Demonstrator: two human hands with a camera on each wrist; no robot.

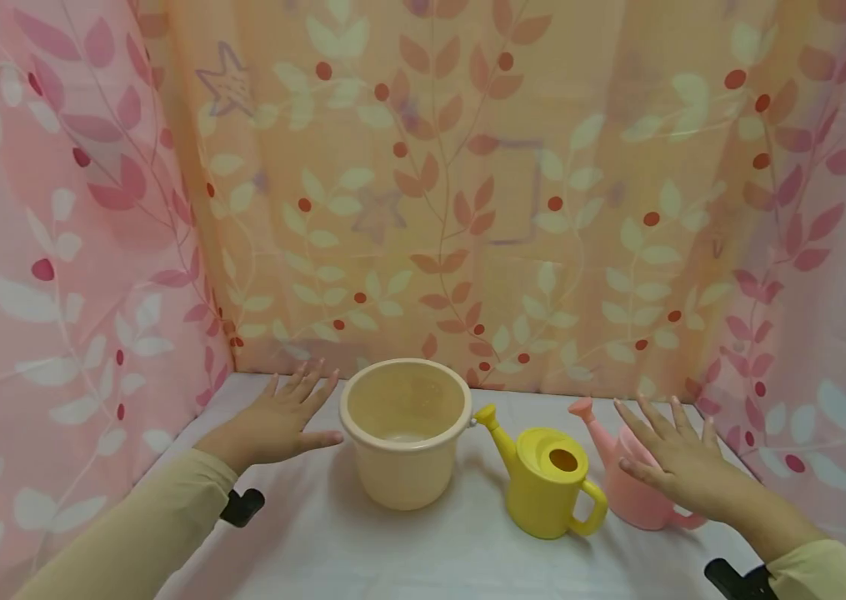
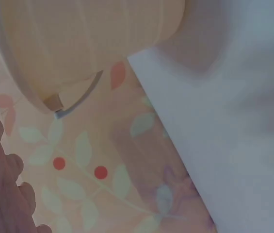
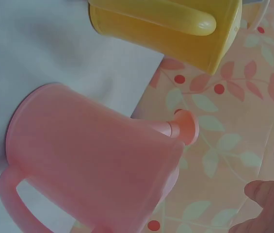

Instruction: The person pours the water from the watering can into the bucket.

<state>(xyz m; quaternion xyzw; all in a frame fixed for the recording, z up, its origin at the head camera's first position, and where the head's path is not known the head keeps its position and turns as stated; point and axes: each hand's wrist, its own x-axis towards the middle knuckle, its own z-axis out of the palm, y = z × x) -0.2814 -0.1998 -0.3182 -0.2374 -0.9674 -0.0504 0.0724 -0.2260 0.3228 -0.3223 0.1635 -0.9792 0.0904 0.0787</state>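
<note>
A cream bucket [image 1: 406, 479] stands upright on the white table, its wire handle [image 2: 81, 99] showing in the left wrist view. To the left of its rim my left hand [image 1: 272, 425] hovers, fingers spread and holding nothing. Right of the bucket sits a yellow watering can [image 1: 543, 500], spout toward the bucket and handle to the right. Beside that is a pink watering can [image 1: 636, 500], partly hidden in the head view by my right hand [image 1: 681, 462]. That hand is spread above it with nothing in its grasp. In the right wrist view the pink can's spout [image 3: 185, 127] shows plainly.
The white tabletop [image 1: 302, 550] meets an orange leaf-patterned curtain [image 1: 453, 208] at the back. Pink patterned cloth walls [image 1: 70, 350] close in both sides. Black wrist straps [image 1: 242, 508] sit on both forearms.
</note>
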